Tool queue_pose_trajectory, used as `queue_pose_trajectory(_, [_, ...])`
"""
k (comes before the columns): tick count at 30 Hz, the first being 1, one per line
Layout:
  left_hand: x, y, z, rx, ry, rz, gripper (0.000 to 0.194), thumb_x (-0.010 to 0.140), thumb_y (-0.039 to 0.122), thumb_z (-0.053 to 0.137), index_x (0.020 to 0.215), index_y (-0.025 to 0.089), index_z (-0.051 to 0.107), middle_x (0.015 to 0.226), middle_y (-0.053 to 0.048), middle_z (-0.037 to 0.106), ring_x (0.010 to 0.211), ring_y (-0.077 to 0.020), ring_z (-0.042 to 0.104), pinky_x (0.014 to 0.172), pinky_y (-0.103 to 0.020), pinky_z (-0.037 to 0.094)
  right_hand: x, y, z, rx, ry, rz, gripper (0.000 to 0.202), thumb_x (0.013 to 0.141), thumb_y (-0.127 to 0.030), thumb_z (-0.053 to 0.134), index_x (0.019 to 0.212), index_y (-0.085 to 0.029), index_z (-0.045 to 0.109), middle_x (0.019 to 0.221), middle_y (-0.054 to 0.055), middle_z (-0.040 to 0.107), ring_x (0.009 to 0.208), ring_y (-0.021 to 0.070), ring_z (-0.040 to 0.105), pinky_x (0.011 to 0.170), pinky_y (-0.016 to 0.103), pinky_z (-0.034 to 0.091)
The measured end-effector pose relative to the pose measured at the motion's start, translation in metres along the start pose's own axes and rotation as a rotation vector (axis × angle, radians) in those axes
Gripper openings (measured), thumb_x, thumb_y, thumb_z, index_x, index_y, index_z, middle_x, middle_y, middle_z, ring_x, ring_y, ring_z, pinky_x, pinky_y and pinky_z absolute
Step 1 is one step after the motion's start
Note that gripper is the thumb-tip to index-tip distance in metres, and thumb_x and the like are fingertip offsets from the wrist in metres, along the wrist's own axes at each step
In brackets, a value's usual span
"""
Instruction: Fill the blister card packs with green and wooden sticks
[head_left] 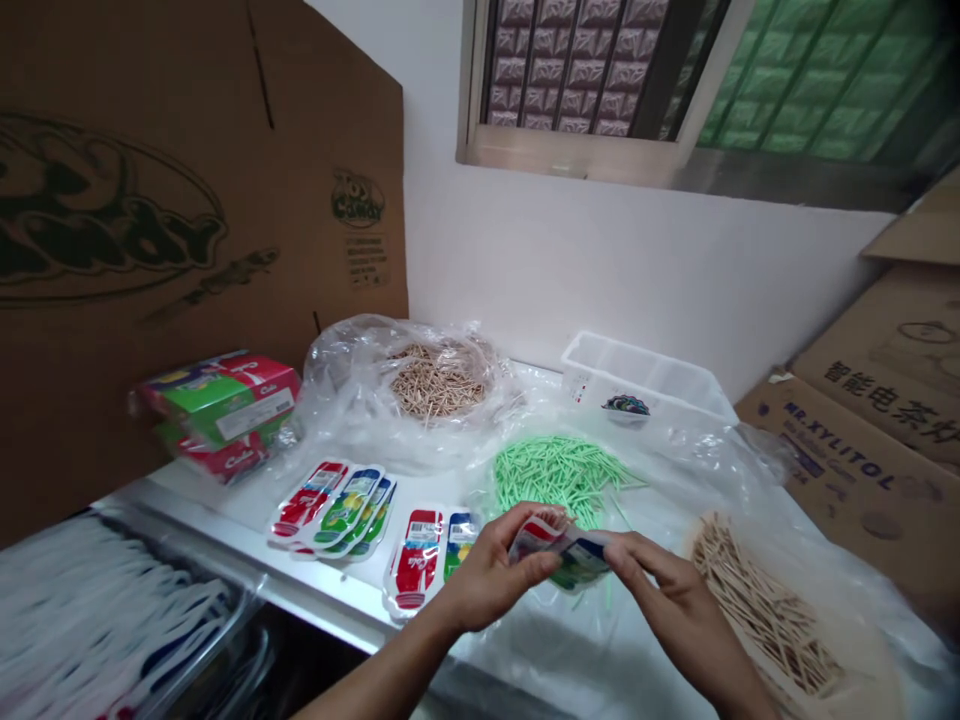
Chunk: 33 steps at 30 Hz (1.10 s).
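Observation:
My left hand is closed on the left side of a small group of printed packets, with red and blue-green faces showing. At their right edge my right hand pinches the same packets between thumb and fingers. How many are held cannot be made out. Just behind them lies a pile of light green sticks on clear plastic. Left of my left hand, a red Cola packet and a blue-green packet lie on the table, partly covered by the hand. Further left is a fanned stack of similar packets.
Brown sticks lie in a plastic bag at the back and in another pile at right. A clear plastic bin stands by the wall. Wrapped Cola boxes sit at left. Large cartons flank the table; a tub of white strips is lower left.

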<state>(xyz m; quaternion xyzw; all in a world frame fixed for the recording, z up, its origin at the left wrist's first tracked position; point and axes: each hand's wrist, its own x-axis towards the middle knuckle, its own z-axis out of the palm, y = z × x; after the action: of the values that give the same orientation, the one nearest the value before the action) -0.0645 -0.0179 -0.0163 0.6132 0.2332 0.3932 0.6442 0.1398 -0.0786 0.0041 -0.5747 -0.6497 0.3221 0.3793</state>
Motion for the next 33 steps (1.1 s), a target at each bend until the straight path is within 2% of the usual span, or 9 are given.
queue_pose_trajectory(5, [-0.005, -0.004, -0.009, -0.1, 0.026, -0.037, 0.087, 0.064, 0.019, 0.077, 0.137, 0.026, 0.03, 0.119, -0.009, 0.058, 0.109, -0.0222, 0.053, 0.091, -0.034, 0.042, 0.008, -0.007, 0.015, -0.066, 0.065, -0.136, 0.03, 0.089, -0.037, 0.048, 0.112, -0.028, 0.064, 0.113, 0.004, 0.063, 0.104, 0.0196, 0.056, 0.091, 0.031, 0.043])
queue_pose_trajectory(10, [-0.01, 0.0, -0.02, 0.195, 0.132, 0.069, 0.026, 0.074, 0.028, 0.067, 0.098, 0.017, 0.066, 0.096, -0.007, 0.064, 0.089, -0.0191, 0.059, 0.081, -0.03, 0.045, 0.02, -0.011, 0.027, -0.012, 0.03, -0.088, 0.031, 0.087, -0.04, 0.049, 0.111, -0.026, 0.065, 0.114, 0.005, 0.063, 0.105, 0.0201, 0.056, 0.092, 0.031, 0.043])
queue_pose_trajectory(12, [-0.014, 0.004, -0.029, 0.267, 0.192, 0.08, 0.021, 0.08, 0.033, 0.061, 0.081, 0.013, 0.068, 0.084, -0.007, 0.063, 0.078, -0.0164, 0.058, 0.072, -0.027, 0.046, 0.029, -0.012, 0.037, 0.039, -0.004, -0.031, 0.039, 0.083, -0.042, 0.054, 0.118, -0.026, 0.058, 0.112, 0.005, 0.064, 0.101, 0.0204, 0.059, 0.087, 0.031, 0.047])
queue_pose_trajectory(14, [-0.021, 0.009, -0.044, 0.272, 0.275, 0.027, 0.025, 0.079, 0.035, 0.06, 0.089, 0.013, 0.066, 0.076, -0.004, 0.062, 0.066, -0.0134, 0.057, 0.062, -0.024, 0.045, 0.042, -0.014, 0.055, 0.095, -0.068, -0.005, 0.046, 0.08, -0.043, 0.058, 0.122, -0.024, 0.054, 0.107, 0.005, 0.066, 0.092, 0.0203, 0.063, 0.079, 0.03, 0.05])
queue_pose_trajectory(17, [-0.034, 0.02, -0.08, 0.352, 0.439, -0.054, 0.046, 0.075, 0.034, 0.064, 0.116, 0.017, 0.053, 0.073, -0.001, 0.063, 0.062, -0.0131, 0.057, 0.058, -0.023, 0.044, 0.067, -0.021, 0.1, 0.124, -0.15, -0.029, 0.036, 0.079, -0.044, 0.057, 0.104, -0.019, 0.061, 0.088, 0.004, 0.07, 0.077, 0.0204, 0.065, 0.066, 0.029, 0.052])
queue_pose_trajectory(20, [-0.048, 0.028, -0.13, 0.654, 0.63, -0.119, 0.054, 0.072, 0.031, 0.065, 0.12, 0.018, 0.047, 0.078, -0.001, 0.065, 0.068, -0.0165, 0.061, 0.062, -0.025, 0.046, 0.097, -0.034, 0.159, 0.039, -0.167, -0.039, 0.028, 0.078, -0.044, 0.057, 0.086, -0.018, 0.062, 0.072, 0.003, 0.068, 0.063, 0.0188, 0.064, 0.054, 0.026, 0.049])
queue_pose_trajectory(26, [-0.057, 0.027, -0.217, 1.375, 0.739, -0.44, 0.067, 0.074, 0.031, 0.062, 0.132, 0.018, 0.033, 0.095, -0.007, 0.067, 0.089, -0.0241, 0.062, 0.074, -0.031, 0.045, 0.155, -0.06, 0.259, -0.086, -0.268, -0.031, 0.021, 0.079, -0.028, 0.053, 0.093, -0.013, 0.057, 0.071, 0.005, 0.067, 0.058, 0.0163, 0.063, 0.054, 0.024, 0.046])
queue_pose_trajectory(29, [-0.057, 0.023, -0.221, 1.457, 0.744, -0.466, 0.071, 0.071, 0.023, 0.064, 0.134, 0.016, 0.031, 0.115, -0.014, 0.059, 0.106, -0.0282, 0.054, 0.084, -0.035, 0.041, 0.166, -0.062, 0.264, -0.155, -0.246, -0.073, 0.032, 0.074, -0.029, 0.061, 0.101, -0.013, 0.058, 0.075, 0.006, 0.068, 0.075, 0.0213, 0.064, 0.067, 0.028, 0.045])
queue_pose_trajectory(33, [-0.061, 0.006, -0.183, 1.547, 0.654, -0.384, 0.039, 0.083, 0.034, 0.051, 0.119, 0.02, 0.047, 0.12, -0.013, 0.054, 0.112, -0.026, 0.049, 0.087, -0.034, 0.039, 0.158, -0.048, 0.221, -0.197, -0.198, -0.099, 0.032, 0.083, -0.04, 0.049, 0.106, -0.02, 0.057, 0.085, 0.005, 0.069, 0.082, 0.0197, 0.063, 0.073, 0.027, 0.042])
